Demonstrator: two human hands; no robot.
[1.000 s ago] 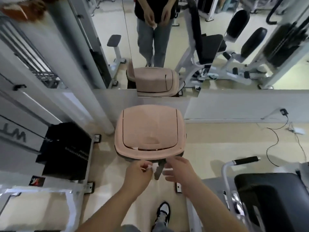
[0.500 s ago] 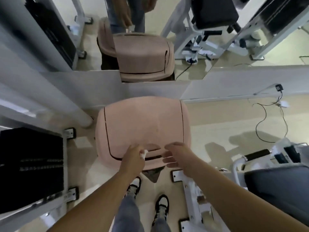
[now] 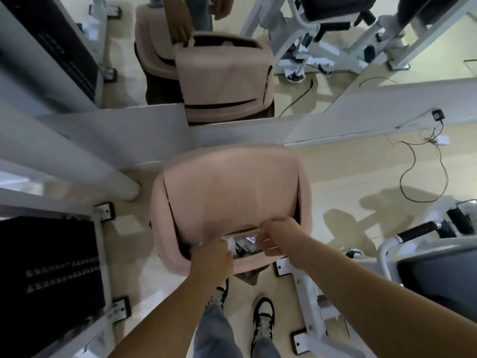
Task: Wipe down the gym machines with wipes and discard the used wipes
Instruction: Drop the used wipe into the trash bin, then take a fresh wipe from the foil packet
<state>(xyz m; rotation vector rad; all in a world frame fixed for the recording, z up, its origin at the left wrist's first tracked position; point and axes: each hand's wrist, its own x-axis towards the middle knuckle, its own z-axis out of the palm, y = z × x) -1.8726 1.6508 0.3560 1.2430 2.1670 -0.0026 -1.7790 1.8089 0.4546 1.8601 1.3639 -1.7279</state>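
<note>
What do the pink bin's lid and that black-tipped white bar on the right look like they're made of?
Pink bin lid: moulded plastic, probably; matte, rounded corners, seam lines round the flap. White bar: painted metal tube, judging by its smooth bend. Its black handle sleeve: likely rubber or foam, dull.

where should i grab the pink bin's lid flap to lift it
Take the lid flap by its near edge, coming from the front with fingers hooked under the lip. The gap opens on that side and the far edge looks hinged. The right hand grips it just there, while the left hand holds a wipe at the opening.
</note>
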